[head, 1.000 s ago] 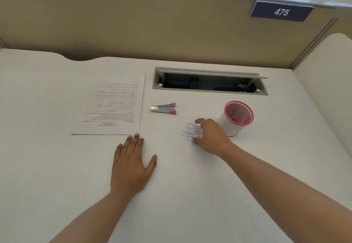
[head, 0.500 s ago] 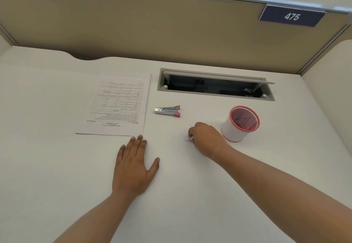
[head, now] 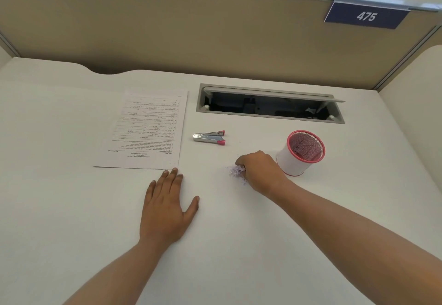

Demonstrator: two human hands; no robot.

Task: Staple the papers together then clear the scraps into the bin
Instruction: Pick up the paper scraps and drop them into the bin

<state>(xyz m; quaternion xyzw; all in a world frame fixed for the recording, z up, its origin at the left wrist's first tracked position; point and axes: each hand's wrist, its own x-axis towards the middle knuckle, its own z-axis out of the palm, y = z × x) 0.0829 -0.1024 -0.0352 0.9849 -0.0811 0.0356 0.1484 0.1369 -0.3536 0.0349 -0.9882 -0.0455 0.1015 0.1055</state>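
A stack of printed papers (head: 146, 130) lies flat on the white desk (head: 71, 209), left of centre. To its right rests a small silver stapler (head: 209, 137) with pink ends. A little heap of pale paper scraps (head: 235, 170) sits on the desk. My right hand (head: 260, 170) is curled over the scraps with its fingers closing around them, hiding part of the heap. Just right of that hand stands a small white bin (head: 301, 152) with a pink mesh rim. My left hand (head: 167, 206) lies flat on the desk below the papers, fingers spread, holding nothing.
A grey cable hatch (head: 270, 105) stands open in the desk behind the stapler and bin. A tan partition (head: 191, 32) with a blue "475" plate (head: 366, 16) closes off the back, and a side panel (head: 416, 113) rises on the right.
My right hand has gathered the spread scraps into a tighter heap under its fingers and shifted slightly toward me. My left hand stays flat. The camera has tilted a little.
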